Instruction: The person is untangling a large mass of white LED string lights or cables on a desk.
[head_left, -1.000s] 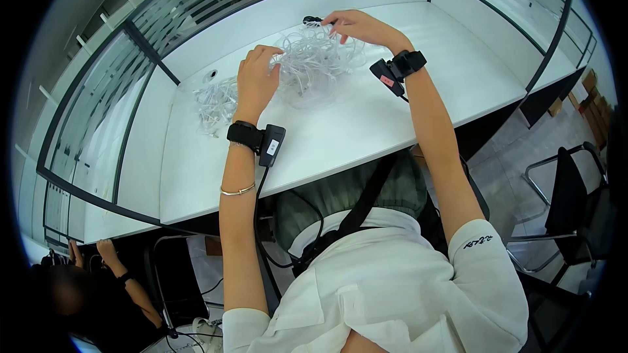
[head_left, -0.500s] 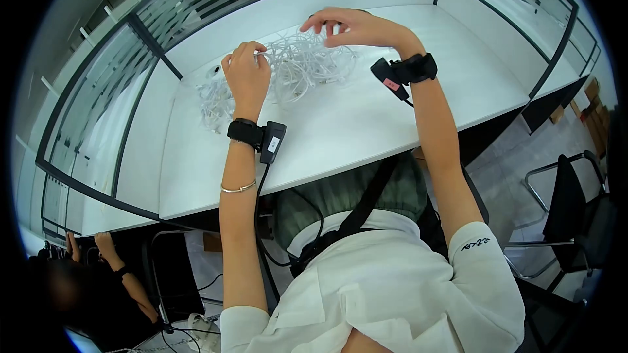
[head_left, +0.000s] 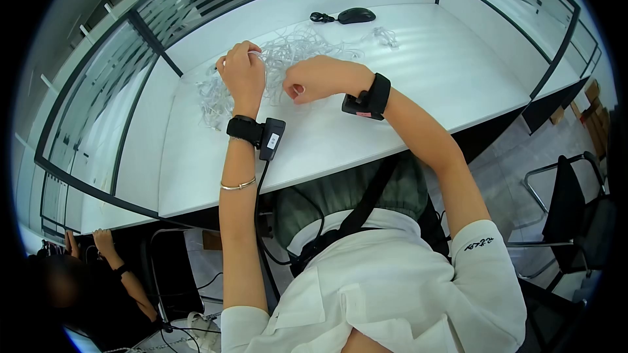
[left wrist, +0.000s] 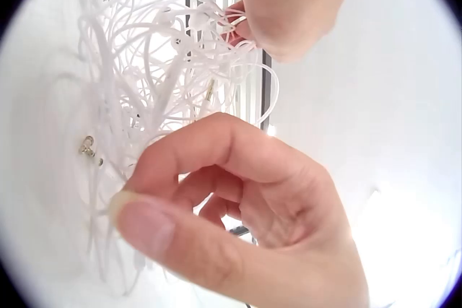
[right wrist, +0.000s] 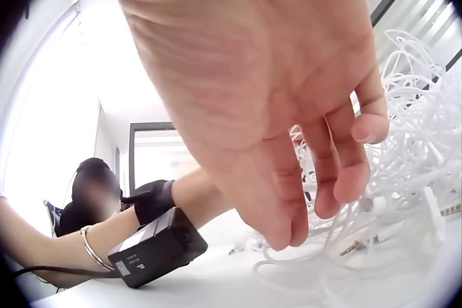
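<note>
A tangled heap of white earphone cables (head_left: 297, 49) lies on the desk, with gold jack plugs (right wrist: 352, 246) showing among the strands. At the heap's left part, my left hand (head_left: 244, 78) pinches an earphone cable between thumb and index finger; in the left wrist view its fingertips (left wrist: 144, 225) meet at the strands. My right hand (head_left: 327, 78) is over the near side of the heap, palm down. Its thumb and index finger pinch an earphone cable low over the desk, while the other fingers curl loosely beside the tangle.
A black computer mouse (head_left: 356, 16) with its coiled cord lies at the back of the desk. Right of the heap is a small separate white cable bundle (head_left: 386, 36). Low partitions (head_left: 216, 23) edge the desk. Another person sits at the lower left; a black chair (head_left: 566, 216) stands at right.
My right hand has come from the back of the heap toward me, uncovering the mouse and the small cable bundle. My left hand has shifted slightly left, its fingers now closer together.
</note>
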Action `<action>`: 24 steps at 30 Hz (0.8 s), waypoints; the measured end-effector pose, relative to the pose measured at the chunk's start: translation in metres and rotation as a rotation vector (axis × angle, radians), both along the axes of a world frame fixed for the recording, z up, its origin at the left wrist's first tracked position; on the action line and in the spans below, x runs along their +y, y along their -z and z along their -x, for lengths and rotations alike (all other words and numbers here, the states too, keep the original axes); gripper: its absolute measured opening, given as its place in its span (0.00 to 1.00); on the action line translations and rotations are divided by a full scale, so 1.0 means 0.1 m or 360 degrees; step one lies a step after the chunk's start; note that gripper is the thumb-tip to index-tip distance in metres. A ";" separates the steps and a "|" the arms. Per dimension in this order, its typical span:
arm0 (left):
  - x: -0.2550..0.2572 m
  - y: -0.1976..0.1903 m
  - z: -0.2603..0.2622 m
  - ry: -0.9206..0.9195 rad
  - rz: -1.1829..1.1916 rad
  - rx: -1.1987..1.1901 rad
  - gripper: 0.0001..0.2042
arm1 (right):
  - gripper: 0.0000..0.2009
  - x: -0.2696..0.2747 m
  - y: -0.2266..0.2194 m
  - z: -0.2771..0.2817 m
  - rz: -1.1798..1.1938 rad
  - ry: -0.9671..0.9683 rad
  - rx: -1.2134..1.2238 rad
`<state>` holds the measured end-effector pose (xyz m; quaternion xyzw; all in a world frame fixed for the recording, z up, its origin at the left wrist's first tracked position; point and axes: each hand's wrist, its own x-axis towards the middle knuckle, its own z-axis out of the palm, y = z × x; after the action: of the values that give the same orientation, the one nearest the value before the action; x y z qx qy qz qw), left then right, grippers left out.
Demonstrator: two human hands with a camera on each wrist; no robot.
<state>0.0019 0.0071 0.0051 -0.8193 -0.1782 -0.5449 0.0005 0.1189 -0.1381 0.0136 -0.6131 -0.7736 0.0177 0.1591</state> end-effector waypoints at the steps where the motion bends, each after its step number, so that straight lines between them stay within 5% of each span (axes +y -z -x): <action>1: -0.01 0.00 0.00 -0.0011 0.0011 -0.0008 0.09 | 0.06 -0.01 0.00 -0.02 -0.0087 0.0003 0.0049; 6: 0.00 0.00 0.01 0.0000 0.0070 0.0031 0.10 | 0.14 -0.05 0.04 -0.01 -0.0102 0.0009 0.0052; 12: 0.01 0.02 -0.01 0.0041 0.0078 -0.0027 0.10 | 0.06 0.07 0.22 -0.14 -0.0194 0.0078 -0.0224; 18: 0.02 0.01 0.00 0.0048 0.0112 0.0081 0.11 | 0.08 0.06 0.08 -0.20 -0.0417 0.0165 0.0298; 24: -0.16 -0.09 -0.06 0.0741 -0.0016 0.0011 0.17 | 0.11 -0.01 -0.15 -0.25 -0.0777 0.0327 0.0699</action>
<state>0.0083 -0.0091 0.0139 -0.8402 0.0184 -0.5285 -0.1205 0.1439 -0.1387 0.0286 -0.6133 -0.6364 -0.0523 0.4648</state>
